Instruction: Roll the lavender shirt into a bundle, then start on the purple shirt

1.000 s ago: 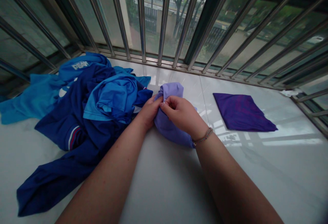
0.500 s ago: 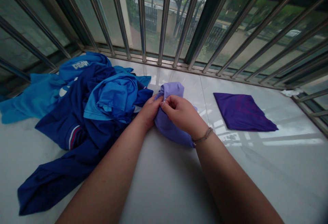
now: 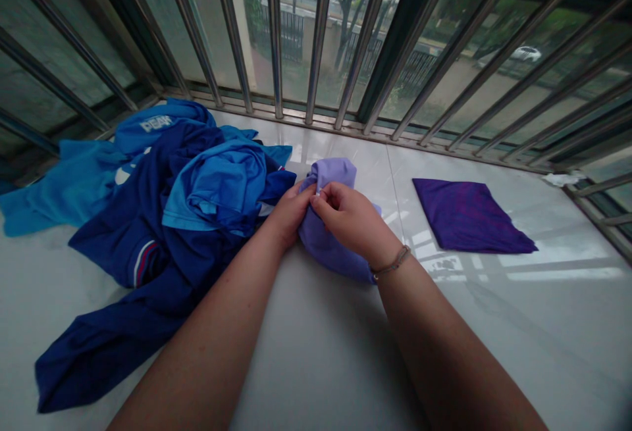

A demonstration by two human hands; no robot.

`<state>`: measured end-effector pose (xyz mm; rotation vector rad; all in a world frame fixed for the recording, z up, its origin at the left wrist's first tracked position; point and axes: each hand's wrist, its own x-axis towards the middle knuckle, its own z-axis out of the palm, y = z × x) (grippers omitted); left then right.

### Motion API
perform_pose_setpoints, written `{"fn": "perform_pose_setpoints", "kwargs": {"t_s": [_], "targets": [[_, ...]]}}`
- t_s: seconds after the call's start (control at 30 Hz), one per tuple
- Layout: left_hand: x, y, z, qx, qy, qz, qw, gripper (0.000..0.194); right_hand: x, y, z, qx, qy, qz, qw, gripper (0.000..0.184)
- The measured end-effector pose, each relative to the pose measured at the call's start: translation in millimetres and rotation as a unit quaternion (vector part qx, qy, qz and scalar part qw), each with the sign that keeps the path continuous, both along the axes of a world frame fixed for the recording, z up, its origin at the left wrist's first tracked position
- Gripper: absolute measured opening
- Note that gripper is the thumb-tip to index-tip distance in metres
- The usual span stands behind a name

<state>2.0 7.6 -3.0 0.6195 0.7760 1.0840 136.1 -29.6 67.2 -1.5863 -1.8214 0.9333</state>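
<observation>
A crumpled lavender garment lies on the white tiled ledge in the middle of the head view. My left hand grips its left side with closed fingers. My right hand, with a thin bracelet on the wrist, pinches the fabric at the same spot, fingertips touching those of the left hand. Much of the garment is hidden under both hands.
A heap of blue clothes spreads over the left of the ledge, right beside my left hand. A folded dark purple cloth lies flat at the right. Slanted metal window bars close off the far edge.
</observation>
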Motion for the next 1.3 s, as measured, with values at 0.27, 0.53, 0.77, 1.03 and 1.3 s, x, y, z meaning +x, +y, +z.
{"fn": "perform_pose_setpoints", "kwargs": {"t_s": [0.27,0.53,0.77,1.03,1.3], "targets": [[0.5,0.2,-2.0,-0.002,0.002,0.006,1.000,0.043,-0.6,0.0,-1.1,-0.001,-0.002,0.001,1.000,0.023],[0.8,0.9,-3.5,-0.009,0.011,0.019,1.000,0.041,-0.3,1.0,-3.9,0.000,-0.008,0.002,1.000,0.024],[1.5,0.3,-0.9,-0.006,0.005,0.012,1.000,0.040,-1.3,1.3,-6.3,0.008,-0.018,0.003,1.000,0.025],[0.9,0.7,-0.4,-0.012,-0.003,0.011,1.000,0.042,-1.5,0.6,-5.6,0.003,-0.012,0.002,1.000,0.025],[-0.4,-2.0,0.9,0.003,0.002,0.007,1.000,0.039,-1.5,2.0,-2.4,0.007,0.004,-0.031,0.999,0.022]]}}
